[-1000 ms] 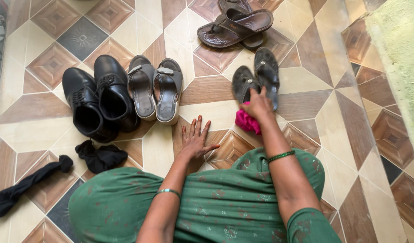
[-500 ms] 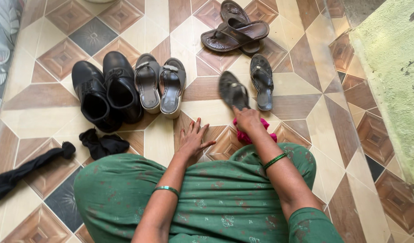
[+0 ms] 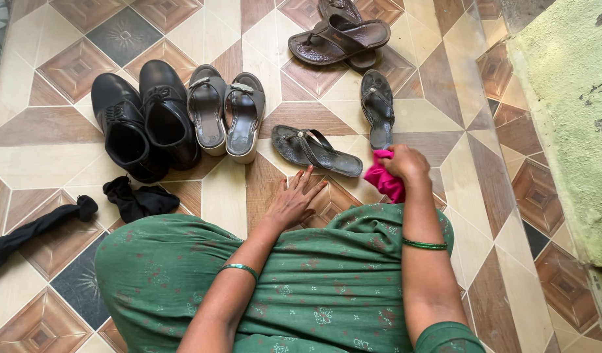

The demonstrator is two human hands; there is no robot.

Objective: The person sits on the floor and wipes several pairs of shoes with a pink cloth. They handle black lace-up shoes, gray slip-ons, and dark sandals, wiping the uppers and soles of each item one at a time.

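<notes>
My right hand point(image 3: 403, 163) grips a bright pink cloth point(image 3: 384, 182) just above the tiled floor. A dark flat sandal point(image 3: 316, 150) lies sideways right in front of it, its heel end beside the cloth. The matching sandal point(image 3: 377, 106) lies lengthwise just beyond my right hand. My left hand point(image 3: 294, 201) rests flat on the floor with fingers spread, its fingertips close to the sideways sandal. My knees in green fabric fill the lower part of the view.
A pair of black lace-up shoes point(image 3: 141, 124) and a pair of grey sandals point(image 3: 226, 114) stand at the left. Brown slippers point(image 3: 340, 36) lie at the top. Black socks point(image 3: 136, 198) lie on the tiles at the left. A green mat point(image 3: 572, 98) lies at the right.
The nearer dark sandal has been pulled away from its mate and now lies sideways in front of me. My right hand with the pink cloth has shifted right. The left hand stays planted.
</notes>
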